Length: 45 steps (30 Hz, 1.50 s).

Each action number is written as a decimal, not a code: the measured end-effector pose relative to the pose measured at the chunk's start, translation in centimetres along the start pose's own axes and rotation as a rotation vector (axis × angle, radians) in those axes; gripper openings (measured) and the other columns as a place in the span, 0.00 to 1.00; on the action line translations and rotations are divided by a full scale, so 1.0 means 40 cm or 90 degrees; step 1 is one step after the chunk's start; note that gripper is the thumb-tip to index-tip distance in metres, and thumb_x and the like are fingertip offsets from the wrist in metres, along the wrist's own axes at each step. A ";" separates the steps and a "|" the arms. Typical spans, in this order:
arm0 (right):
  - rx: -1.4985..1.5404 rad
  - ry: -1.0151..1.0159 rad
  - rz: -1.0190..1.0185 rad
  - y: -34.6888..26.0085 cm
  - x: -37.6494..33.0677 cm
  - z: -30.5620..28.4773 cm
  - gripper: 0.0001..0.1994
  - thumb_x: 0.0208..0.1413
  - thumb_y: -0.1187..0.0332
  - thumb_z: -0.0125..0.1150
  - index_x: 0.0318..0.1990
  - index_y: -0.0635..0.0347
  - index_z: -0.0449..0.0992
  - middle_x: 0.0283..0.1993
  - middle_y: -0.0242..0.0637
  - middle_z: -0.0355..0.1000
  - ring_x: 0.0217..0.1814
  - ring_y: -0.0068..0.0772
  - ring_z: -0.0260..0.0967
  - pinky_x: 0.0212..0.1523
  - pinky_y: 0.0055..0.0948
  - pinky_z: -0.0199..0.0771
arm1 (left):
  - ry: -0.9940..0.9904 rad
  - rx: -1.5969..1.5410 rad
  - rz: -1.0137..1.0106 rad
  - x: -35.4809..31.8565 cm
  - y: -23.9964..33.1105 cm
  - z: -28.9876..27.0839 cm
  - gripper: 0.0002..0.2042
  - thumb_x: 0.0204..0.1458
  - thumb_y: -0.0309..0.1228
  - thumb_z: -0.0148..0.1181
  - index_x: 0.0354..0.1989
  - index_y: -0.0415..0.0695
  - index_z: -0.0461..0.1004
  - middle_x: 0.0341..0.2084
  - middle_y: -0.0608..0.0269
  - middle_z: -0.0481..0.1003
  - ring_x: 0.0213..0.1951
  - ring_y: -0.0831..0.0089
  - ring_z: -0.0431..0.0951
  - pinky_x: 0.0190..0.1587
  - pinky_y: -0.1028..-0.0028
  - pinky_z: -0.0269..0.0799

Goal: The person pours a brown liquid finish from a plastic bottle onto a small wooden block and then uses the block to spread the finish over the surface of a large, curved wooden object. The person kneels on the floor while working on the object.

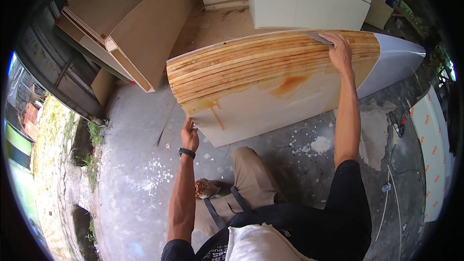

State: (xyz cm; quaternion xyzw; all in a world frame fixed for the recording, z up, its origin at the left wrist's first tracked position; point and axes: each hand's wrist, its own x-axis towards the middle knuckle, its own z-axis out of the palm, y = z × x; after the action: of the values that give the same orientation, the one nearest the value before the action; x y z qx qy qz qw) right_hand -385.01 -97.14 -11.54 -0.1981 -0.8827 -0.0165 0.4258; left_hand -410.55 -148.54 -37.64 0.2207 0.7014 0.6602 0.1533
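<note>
A large curved wooden panel [270, 100] stands tilted on the floor in front of me. Narrow wood strips run along its upper part, with orange-brown smears of filler or glue below them. Its right end is covered in a smooth grey-white sheet [389, 63]. My left hand [190, 135] grips the panel's near left corner, fingers partly hidden behind the edge. Up on the strips near the top edge, my right hand [340, 50] is closed on a thin grey flat piece [319, 37], perhaps sandpaper, and presses it against the wood.
Big wooden boards [150, 29] lean at the back left. A white cabinet [309, 0] stands behind the panel. To the right are a white printed sheet [430, 154], a power tool [400, 126] and a cable. White splatters mark the concrete floor [140, 183].
</note>
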 end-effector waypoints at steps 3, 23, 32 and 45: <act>0.000 -0.113 -0.040 0.045 0.062 0.039 0.25 0.50 0.85 0.53 0.52 0.53 0.84 0.56 0.33 0.79 0.59 0.42 0.71 0.64 0.44 0.64 | 0.009 0.003 0.001 0.005 -0.003 -0.007 0.40 0.47 0.14 0.38 0.76 0.42 0.55 0.72 0.51 0.61 0.74 0.50 0.58 0.69 0.54 0.62; 0.022 0.083 0.090 -0.030 -0.523 0.224 0.36 0.40 0.90 0.54 0.60 0.51 0.79 0.67 0.30 0.71 0.69 0.39 0.65 0.65 0.43 0.60 | -0.016 -0.053 0.015 -0.014 0.030 0.004 0.42 0.47 0.11 0.40 0.78 0.45 0.52 0.73 0.55 0.60 0.73 0.56 0.60 0.71 0.57 0.60; 0.082 0.162 0.076 -0.057 -0.244 0.020 0.32 0.44 0.87 0.52 0.58 0.51 0.81 0.61 0.29 0.77 0.64 0.40 0.69 0.66 0.41 0.61 | 0.016 -0.008 0.027 -0.020 0.023 -0.012 0.40 0.49 0.10 0.44 0.77 0.41 0.52 0.72 0.53 0.61 0.72 0.59 0.63 0.72 0.63 0.59; 0.067 0.132 0.242 -0.092 -0.405 0.206 0.25 0.58 0.78 0.55 0.64 0.49 0.75 0.67 0.32 0.72 0.64 0.48 0.66 0.64 0.46 0.64 | -0.015 0.025 -0.004 -0.018 0.003 -0.061 0.39 0.50 0.14 0.42 0.76 0.42 0.54 0.71 0.51 0.63 0.73 0.53 0.61 0.70 0.55 0.61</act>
State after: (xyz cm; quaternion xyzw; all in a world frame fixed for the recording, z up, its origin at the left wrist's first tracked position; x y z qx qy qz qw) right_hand -383.45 -104.35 -28.57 -0.3360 -0.7804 0.0899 0.5196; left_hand -411.13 -151.00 -37.39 0.2288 0.7130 0.6434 0.1592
